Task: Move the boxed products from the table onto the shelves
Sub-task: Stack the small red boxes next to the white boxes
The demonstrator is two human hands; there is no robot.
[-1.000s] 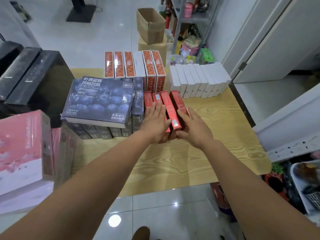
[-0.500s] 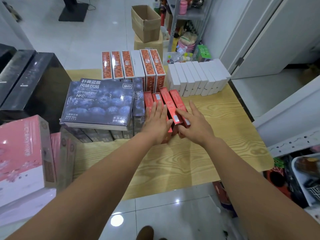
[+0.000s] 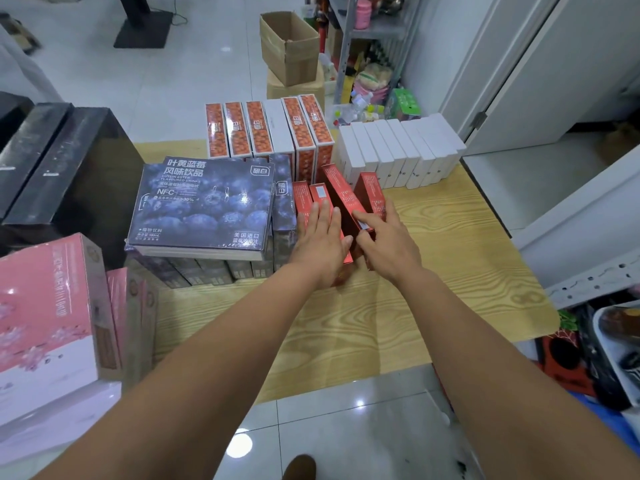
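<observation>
Four slim red cardboard boxes (image 3: 341, 199) are stood on edge at the middle of the pale wood-grain table (image 3: 433, 271), one of them tilted. They are judged light, stiff and glossy. They are best clamped together by the outer faces.

The left hand (image 3: 320, 244) is laid flat on the left pair with fingers straight. The right hand (image 3: 388, 244) is spread over the right pair with fingers extended and nothing clasped.

Dark blueberry-printed cartons (image 3: 201, 206) are stacked just beside on the left. Orange-printed boxes (image 3: 259, 133) and plain white boxes (image 3: 398, 150) are ranged close behind on the far side, so toppling is risked.
</observation>
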